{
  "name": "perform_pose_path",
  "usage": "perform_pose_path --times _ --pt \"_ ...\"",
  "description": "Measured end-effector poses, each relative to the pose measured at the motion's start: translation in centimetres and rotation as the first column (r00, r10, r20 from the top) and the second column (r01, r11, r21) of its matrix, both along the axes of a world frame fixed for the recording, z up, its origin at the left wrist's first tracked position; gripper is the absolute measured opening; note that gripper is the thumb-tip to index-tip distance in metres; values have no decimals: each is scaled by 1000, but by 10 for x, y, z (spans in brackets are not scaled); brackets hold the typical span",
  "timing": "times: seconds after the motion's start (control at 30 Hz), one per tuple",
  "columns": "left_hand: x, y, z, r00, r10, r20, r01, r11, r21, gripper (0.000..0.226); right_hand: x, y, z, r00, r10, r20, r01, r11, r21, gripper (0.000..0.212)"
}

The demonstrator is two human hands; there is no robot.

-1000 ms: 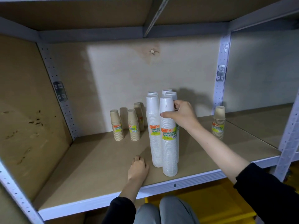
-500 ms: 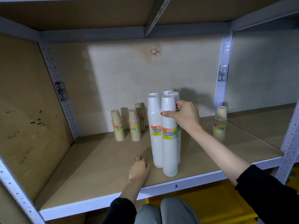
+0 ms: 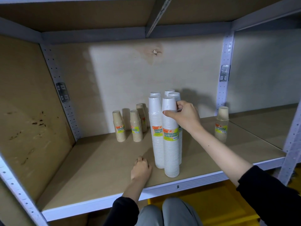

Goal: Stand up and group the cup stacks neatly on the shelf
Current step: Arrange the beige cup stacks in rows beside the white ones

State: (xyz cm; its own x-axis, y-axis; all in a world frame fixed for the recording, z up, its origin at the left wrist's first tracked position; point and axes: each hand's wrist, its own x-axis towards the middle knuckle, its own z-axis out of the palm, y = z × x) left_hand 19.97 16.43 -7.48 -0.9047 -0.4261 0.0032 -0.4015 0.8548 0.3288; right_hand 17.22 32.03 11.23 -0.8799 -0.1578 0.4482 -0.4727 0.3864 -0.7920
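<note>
While the right hand [image 3: 185, 117] pinches the top of the front white stack [image 3: 171, 136], five white stacks stand grouped mid-shelf [image 3: 101, 159]. Three brown stacks [image 3: 136, 126] stand together at 10 o'clock. One brown stack [image 3: 221, 124] stands apart at 3 o'clock, likely left to group. Left hand [image 3: 140, 168] rests curled on the shelf, holding nothing.

Right hand [image 3: 184, 117] raised, arm stretched forward and up from a dark sleeve, forearm bare, thumb and fingers curled in a pinching grip. Left hand [image 3: 141, 167] low, knuckles up, fingers bent under in a loose fist, wrist straight, dark sleeve at the forearm's base.
</note>
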Motion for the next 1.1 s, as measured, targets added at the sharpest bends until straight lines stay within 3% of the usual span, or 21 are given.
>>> perform_pose_path --times 0.2,0.5,1.1 --pt "0 0 3 1000 -3 24 3 1000 -17 39 5 2 7 1000 6 -13 -6 1000 -9 31" --pt "5 -3 13 999 -10 36 11 999 -47 40 5 9 22 996 -18 -88 19 1000 12 50" --pt "19 -60 89 983 87 -162 -104 990 -97 36 28 -59 57 962 136 -235 -131 991 39 43"
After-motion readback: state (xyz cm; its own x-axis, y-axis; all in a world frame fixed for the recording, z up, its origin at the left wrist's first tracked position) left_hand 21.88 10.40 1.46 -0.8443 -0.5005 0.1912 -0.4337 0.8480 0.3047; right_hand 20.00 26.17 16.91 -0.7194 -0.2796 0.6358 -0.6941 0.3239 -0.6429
